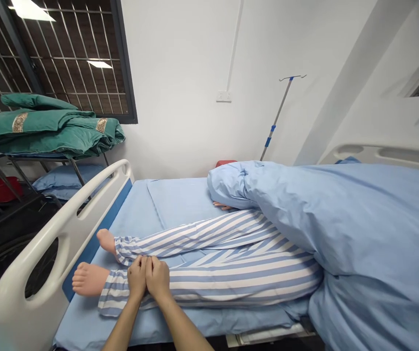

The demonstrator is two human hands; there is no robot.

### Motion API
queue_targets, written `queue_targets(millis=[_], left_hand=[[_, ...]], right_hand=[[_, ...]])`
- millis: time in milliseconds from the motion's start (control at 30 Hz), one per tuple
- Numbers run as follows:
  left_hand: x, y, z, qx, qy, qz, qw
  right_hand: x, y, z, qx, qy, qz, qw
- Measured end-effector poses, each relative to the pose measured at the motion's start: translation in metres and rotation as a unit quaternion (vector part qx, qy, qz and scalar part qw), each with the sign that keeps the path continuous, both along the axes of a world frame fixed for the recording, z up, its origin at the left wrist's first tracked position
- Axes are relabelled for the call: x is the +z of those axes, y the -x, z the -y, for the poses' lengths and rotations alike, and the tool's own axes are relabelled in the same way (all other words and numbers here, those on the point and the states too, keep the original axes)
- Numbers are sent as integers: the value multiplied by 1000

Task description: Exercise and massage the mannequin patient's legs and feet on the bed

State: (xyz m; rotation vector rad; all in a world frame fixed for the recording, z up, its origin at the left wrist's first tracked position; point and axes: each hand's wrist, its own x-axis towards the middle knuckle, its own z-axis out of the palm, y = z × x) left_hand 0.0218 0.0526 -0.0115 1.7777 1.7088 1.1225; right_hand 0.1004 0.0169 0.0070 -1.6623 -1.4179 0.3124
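Where left hand (136, 279) meets right hand (158, 279), both touch striped trousers (231, 282).

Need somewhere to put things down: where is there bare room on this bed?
Bare sheet shows between the feet and the white footboard, and beyond the striped trouser legs, up to the blue blanket. A narrow strip runs along the near side. It's crowded where the left hand and right hand rest on the nearer shin.

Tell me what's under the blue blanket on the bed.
Striped pyjama legs run under the blue blanket, and a hand shows at its edge. The body beyond is covered and cannot be seen.
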Motion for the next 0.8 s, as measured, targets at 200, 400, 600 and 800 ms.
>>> queue_targets(millis=[200, 400, 600, 800], left_hand=[[8, -11, -3, -32, 28, 39, 998], [50, -36, -13, -35, 43, 226, 973], [28, -36, 2, -4, 18, 178, 984], [10, -32, 12, -8, 7, 63, 998]], right_hand=[[2, -4, -4, -3, -18, -67, 998], [0, -11, -10, 16, -48, -148, 988], [0, -11, -9, -8, -49, -181, 982], [-3, -12, -11, -5, -58, -220, 974]])
